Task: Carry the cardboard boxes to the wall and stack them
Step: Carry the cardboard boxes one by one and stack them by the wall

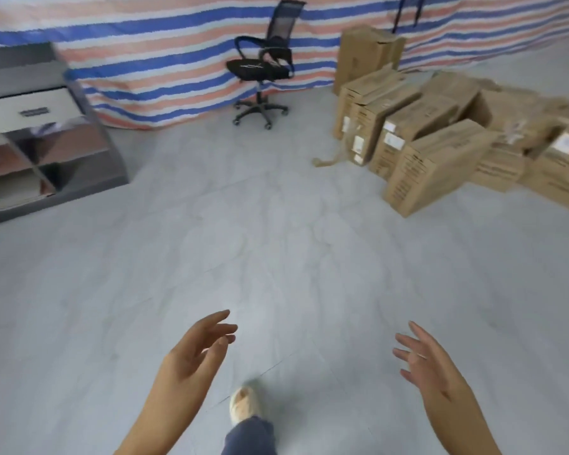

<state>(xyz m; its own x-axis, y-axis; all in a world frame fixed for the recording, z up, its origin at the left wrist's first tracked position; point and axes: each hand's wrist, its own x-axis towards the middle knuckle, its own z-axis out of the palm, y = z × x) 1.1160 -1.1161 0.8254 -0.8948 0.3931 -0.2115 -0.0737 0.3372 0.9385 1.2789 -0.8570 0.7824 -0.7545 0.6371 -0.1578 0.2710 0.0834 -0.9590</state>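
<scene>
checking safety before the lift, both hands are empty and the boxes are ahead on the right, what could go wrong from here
1. The strap scrap on the floor beside the cardboard boxes could catch a foot.
2. The boxes lean on each other; pulling one may topple its neighbours.
3. The office chair stands at the striped wall and may block stacking.

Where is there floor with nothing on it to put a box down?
Bare grey floor runs wide between the shelf unit on the left and the cardboard boxes on the right, back to the office chair by the striped tarp. Both hands are empty. The right side is crowded: boxes packed together, paper scrap beside them.
</scene>
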